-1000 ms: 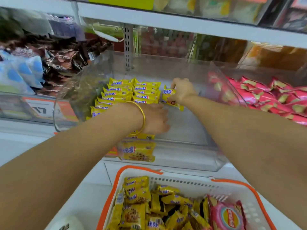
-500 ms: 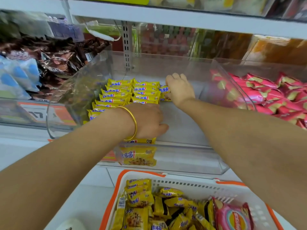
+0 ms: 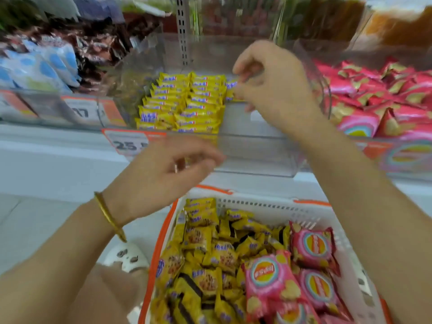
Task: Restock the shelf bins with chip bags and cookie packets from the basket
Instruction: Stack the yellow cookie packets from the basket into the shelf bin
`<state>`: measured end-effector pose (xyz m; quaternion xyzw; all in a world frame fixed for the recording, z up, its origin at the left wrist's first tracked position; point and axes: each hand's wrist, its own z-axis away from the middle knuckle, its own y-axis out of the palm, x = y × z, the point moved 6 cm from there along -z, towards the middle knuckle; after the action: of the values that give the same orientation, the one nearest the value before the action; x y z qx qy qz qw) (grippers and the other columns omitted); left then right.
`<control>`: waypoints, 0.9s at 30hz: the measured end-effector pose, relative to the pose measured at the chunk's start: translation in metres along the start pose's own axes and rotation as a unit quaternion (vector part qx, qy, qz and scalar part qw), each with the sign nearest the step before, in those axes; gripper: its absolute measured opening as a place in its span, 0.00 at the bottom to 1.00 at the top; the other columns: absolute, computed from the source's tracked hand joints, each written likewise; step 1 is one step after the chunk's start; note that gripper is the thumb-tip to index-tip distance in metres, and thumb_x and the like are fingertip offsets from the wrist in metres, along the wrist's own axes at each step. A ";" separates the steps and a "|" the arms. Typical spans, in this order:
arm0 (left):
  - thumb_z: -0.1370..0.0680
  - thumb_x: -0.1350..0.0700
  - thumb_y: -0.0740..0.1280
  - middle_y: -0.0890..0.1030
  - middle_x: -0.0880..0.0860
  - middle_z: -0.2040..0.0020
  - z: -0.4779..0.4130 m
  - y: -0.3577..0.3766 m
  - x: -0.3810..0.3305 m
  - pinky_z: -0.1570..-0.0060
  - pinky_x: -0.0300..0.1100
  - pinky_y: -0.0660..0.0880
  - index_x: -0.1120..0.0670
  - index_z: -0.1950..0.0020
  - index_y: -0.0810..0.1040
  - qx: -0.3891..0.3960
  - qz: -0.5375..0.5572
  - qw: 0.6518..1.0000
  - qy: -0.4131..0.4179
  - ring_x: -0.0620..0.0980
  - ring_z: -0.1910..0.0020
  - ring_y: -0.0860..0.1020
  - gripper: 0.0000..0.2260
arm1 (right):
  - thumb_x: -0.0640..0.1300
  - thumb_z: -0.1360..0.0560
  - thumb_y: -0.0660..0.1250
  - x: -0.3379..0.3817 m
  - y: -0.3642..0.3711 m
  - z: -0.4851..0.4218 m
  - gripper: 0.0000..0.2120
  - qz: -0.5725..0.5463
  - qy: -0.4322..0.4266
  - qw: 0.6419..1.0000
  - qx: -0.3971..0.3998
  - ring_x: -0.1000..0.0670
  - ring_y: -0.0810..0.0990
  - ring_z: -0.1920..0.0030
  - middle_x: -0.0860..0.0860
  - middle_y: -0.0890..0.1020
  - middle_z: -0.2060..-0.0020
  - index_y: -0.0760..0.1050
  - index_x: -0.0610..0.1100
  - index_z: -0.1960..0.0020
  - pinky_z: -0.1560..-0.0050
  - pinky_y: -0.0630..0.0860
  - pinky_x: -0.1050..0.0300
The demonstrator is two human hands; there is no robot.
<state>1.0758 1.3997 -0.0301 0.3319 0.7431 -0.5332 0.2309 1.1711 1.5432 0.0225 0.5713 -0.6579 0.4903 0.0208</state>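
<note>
Head view. A white shelf (image 3: 58, 164) spans the upper half of the frame. Below it, at 6 o'clock, stands a white basket (image 3: 268, 203) with orange trim. A clear bin (image 3: 254, 155) sits on the shelf toward 12 o'clock. A neighbouring bin at 2 o'clock is filled with pink bags (image 3: 374, 101). In the basket, pink chip bags (image 3: 313, 249) lie on the 4 o'clock side. A loose heap of yellow cookie packets (image 3: 210, 253) fills its 7 o'clock side. Inside the clear bin, two neat columns of shelved packets (image 3: 184, 106) occupy the 9 o'clock half. A single packet (image 3: 231, 90) lies just beside them at the back.

The hands:
- The right hand (image 3: 273, 87), at 1 o'clock, has its fingers curled next to that single packet. Blur leaves it impossible to tell whether it grasps the packet.
- The left hand (image 3: 163, 176), near centre in front of the bin, is released, with loosely bent fingers holding nothing.

A gold bracelet (image 3: 108, 216) circles the left wrist. An orange price label (image 3: 131, 142) is fixed to the shelf edge at 10 o'clock.
</note>
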 end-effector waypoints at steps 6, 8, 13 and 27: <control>0.21 0.55 0.63 0.80 0.45 0.47 0.031 0.055 0.075 0.55 0.27 0.69 0.48 0.43 0.80 0.198 -0.158 0.958 -0.135 0.40 0.54 0.75 0.09 | 0.34 0.25 0.66 -0.037 0.107 0.151 0.06 -0.076 0.192 0.921 0.332 0.48 0.80 0.64 0.49 0.76 0.63 0.75 0.44 0.56 0.61 0.79 0.48; 0.20 0.54 0.61 0.79 0.46 0.45 0.033 0.063 0.086 0.48 0.35 0.70 0.48 0.40 0.78 0.240 -0.192 0.939 -0.155 0.42 0.52 0.74 0.11 | 0.40 0.24 0.67 -0.071 0.162 0.180 0.07 0.050 0.193 0.889 0.411 0.46 0.79 0.54 0.46 0.77 0.55 0.75 0.39 0.47 0.54 0.76 0.50; 0.19 0.52 0.57 0.76 0.47 0.41 0.033 0.071 0.098 0.45 0.40 0.70 0.48 0.36 0.75 0.262 -0.236 0.920 -0.172 0.43 0.50 0.70 0.13 | 0.53 0.26 0.69 -0.109 0.246 0.228 0.32 0.190 0.195 0.848 0.455 0.39 0.70 0.37 0.41 0.66 0.35 0.60 0.41 0.30 0.46 0.73 0.46; 0.22 0.45 0.62 0.69 0.53 0.31 0.035 0.093 0.104 0.43 0.40 0.68 0.52 0.28 0.63 0.263 -0.128 0.913 -0.285 0.50 0.39 0.73 0.25 | 0.53 0.31 0.73 -0.070 0.116 0.202 0.31 0.109 0.116 0.939 0.303 0.52 0.72 0.43 0.53 0.63 0.41 0.67 0.47 0.32 0.44 0.73 0.59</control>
<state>1.0742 1.4116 -0.1732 0.1165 0.5148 -0.8063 0.2670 1.2136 1.4435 -0.1951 0.4146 -0.5289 0.7289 -0.1307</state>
